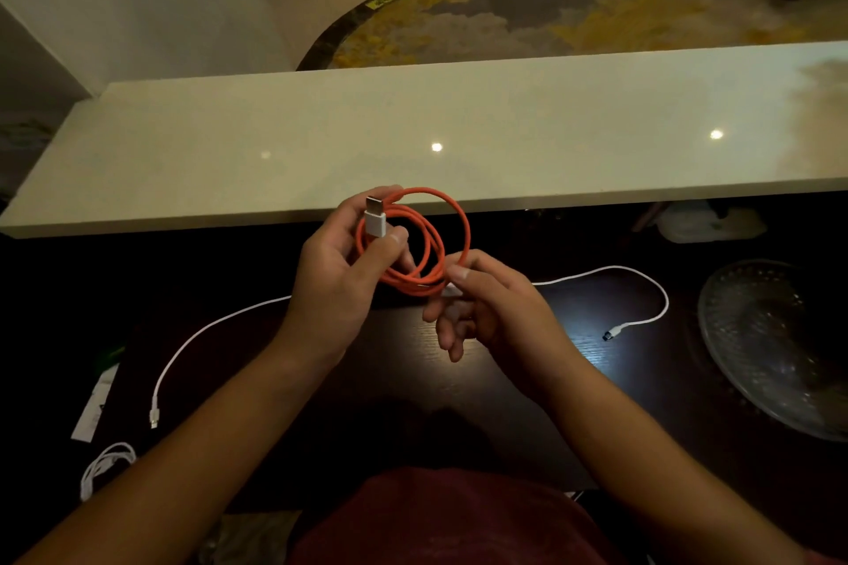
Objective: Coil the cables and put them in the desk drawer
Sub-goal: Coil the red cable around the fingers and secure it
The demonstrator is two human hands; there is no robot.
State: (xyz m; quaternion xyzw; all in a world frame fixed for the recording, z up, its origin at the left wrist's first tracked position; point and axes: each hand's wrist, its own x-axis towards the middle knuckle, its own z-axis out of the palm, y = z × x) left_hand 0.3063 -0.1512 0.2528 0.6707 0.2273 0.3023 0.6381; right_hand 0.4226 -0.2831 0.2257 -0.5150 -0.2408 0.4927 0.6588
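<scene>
An orange cable (459, 216) is wound into a loop of several turns, held above the dark desk (504, 404). My left hand (339, 271) grips the loop, thumb pressing its white USB plug (375, 216). My right hand (486, 303) pinches the loop's lower right side at the cable's other white end. A long white cable (192, 335) lies uncoiled on the desk behind my hands, its ends at the left and right. A small coiled white cable (105, 466) lies at the lower left. No drawer is in view.
A raised cream counter (459, 128) runs across behind the desk. A clear glass plate (780, 344) sits at the desk's right. A white paper slip (94, 408) lies at the left. A red garment covers my lap at the bottom.
</scene>
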